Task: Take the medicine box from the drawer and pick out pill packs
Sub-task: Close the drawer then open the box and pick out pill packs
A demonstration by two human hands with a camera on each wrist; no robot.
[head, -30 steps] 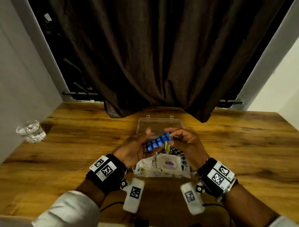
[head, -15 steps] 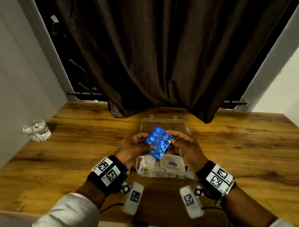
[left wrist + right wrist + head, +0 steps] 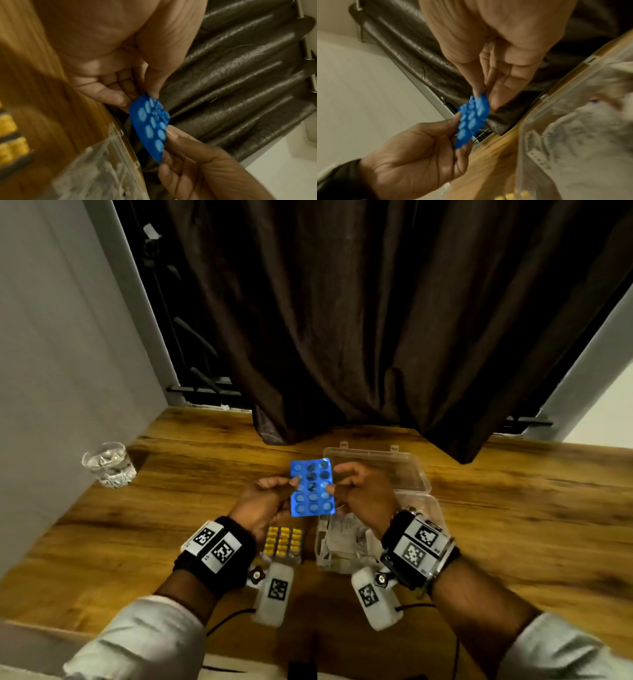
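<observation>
Blue pill pack (image 3: 312,487) is pinched at its side edges by left hand (image 3: 263,501) and right hand (image 3: 363,498); should be laid beside yellow pack (image 3: 283,544), probably flat, near the table's (image 3: 513,508) front edge.

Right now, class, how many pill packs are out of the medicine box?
2: the blue pill pack pinched between both hands, and the yellow pill pack lying on the table left of the medicine box; more may be hidden inside.

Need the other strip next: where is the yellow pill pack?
In the head view, the yellow pill pack lies on the table, left of the medicine box, beneath the left hand.
</observation>
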